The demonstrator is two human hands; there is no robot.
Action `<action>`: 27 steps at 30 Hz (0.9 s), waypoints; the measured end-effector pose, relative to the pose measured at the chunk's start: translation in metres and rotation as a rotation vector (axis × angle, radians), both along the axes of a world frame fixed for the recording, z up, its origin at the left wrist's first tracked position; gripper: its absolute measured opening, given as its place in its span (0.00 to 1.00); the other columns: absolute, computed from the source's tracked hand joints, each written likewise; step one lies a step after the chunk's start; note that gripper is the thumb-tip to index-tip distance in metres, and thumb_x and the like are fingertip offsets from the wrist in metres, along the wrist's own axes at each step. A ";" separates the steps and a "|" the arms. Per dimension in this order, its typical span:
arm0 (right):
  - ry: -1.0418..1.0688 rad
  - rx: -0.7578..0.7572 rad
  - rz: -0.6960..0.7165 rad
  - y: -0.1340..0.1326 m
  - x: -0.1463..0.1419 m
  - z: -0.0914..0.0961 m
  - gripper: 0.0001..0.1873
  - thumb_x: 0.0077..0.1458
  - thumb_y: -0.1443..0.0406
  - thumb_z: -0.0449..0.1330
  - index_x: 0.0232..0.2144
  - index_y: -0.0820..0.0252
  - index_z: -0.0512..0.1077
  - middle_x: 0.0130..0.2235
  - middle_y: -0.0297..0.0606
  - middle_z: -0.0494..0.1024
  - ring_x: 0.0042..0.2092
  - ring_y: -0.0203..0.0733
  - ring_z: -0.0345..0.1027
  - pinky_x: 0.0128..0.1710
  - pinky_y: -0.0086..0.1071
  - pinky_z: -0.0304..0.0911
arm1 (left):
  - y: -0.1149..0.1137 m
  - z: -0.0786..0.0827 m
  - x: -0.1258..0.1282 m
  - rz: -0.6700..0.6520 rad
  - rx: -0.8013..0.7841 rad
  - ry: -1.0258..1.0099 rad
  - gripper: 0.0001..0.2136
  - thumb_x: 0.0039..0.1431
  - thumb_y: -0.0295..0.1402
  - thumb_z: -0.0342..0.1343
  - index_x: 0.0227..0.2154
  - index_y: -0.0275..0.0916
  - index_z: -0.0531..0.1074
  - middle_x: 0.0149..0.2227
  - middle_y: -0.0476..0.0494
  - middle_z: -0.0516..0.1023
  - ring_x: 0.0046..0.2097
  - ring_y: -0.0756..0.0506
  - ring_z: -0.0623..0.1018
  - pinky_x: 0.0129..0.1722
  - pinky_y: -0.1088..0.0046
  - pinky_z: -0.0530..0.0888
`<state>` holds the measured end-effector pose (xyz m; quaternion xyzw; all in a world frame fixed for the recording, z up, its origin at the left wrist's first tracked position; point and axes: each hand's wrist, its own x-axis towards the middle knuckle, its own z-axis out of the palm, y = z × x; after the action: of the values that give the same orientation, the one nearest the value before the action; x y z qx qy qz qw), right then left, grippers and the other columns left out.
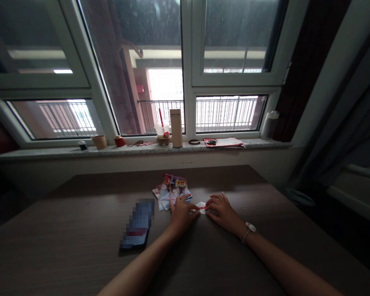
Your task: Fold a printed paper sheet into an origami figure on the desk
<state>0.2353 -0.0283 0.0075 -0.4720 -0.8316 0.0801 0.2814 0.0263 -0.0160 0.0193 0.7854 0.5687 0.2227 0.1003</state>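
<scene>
Both of my hands rest on a dark wooden table [64, 230], meeting over a small white and red folded piece of paper [201, 205]. My left hand [181, 213] presses on the paper's left end with curled fingers. My right hand [223, 211], with a bracelet at the wrist, pinches the paper's right end. A loose stack of colourful printed papers [172, 191] lies just behind my left hand.
A phone [138, 224] lies on the table left of my left arm. The windowsill holds a tall flask [176, 127], a drink cup with a red straw [162, 129], small cups [99, 142], scissors [203, 142] and red papers [225, 142].
</scene>
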 end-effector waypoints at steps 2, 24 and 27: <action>0.009 -0.019 0.001 0.000 0.000 0.002 0.05 0.59 0.65 0.61 0.38 0.52 0.77 0.46 0.35 0.79 0.59 0.49 0.61 0.67 0.61 0.35 | 0.001 0.000 0.000 -0.005 -0.006 -0.008 0.06 0.56 0.36 0.65 0.36 0.52 0.83 0.62 0.43 0.68 0.65 0.33 0.63 0.65 0.34 0.44; -0.079 0.060 -0.080 0.000 -0.006 0.000 0.07 0.62 0.63 0.58 0.37 0.51 0.77 0.42 0.36 0.79 0.61 0.50 0.61 0.67 0.62 0.37 | 0.002 -0.001 -0.001 0.023 -0.043 -0.044 0.04 0.56 0.40 0.64 0.34 0.56 0.83 0.62 0.49 0.70 0.65 0.32 0.63 0.62 0.28 0.34; -0.098 0.034 -0.097 -0.001 -0.009 0.001 0.07 0.63 0.62 0.57 0.38 0.51 0.76 0.43 0.36 0.78 0.61 0.50 0.60 0.67 0.62 0.35 | 0.000 0.002 0.000 0.024 -0.030 -0.037 0.04 0.55 0.41 0.65 0.34 0.55 0.83 0.62 0.48 0.69 0.65 0.32 0.63 0.62 0.28 0.35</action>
<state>0.2264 -0.0293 0.0086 -0.5104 -0.8217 0.0292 0.2520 0.0266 -0.0158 0.0217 0.7727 0.5795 0.2297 0.1200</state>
